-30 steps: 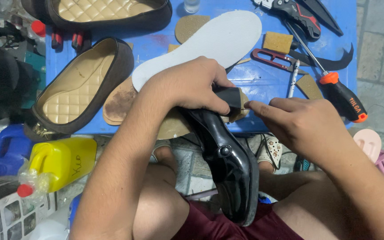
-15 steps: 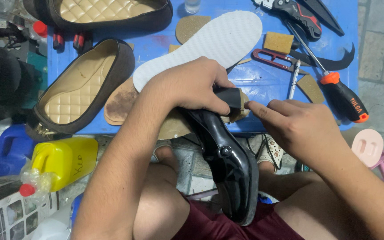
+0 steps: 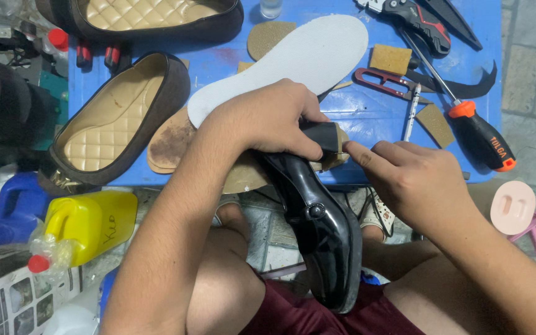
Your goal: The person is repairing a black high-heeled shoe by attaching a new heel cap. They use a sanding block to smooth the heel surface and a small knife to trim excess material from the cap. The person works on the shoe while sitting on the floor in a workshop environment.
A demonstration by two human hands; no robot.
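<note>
A black shoe (image 3: 317,217) was held over the lap, its heel (image 3: 324,138) at the bench (image 3: 367,111) edge. The left hand (image 3: 268,121) was clamped around the heel; the right hand (image 3: 414,180) was pressed together, forefinger against a tan piece (image 3: 336,155). The fitting appeared unfinished.

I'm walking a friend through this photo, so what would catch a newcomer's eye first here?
First, the glossy black shoe in the middle, lying over the person's lap, its heel gripped by the left hand while the right hand presses a fingertip at the heel. Behind them the blue table stands out, with a white insole and a brown shoe with a quilted tan lining at its left.
</note>
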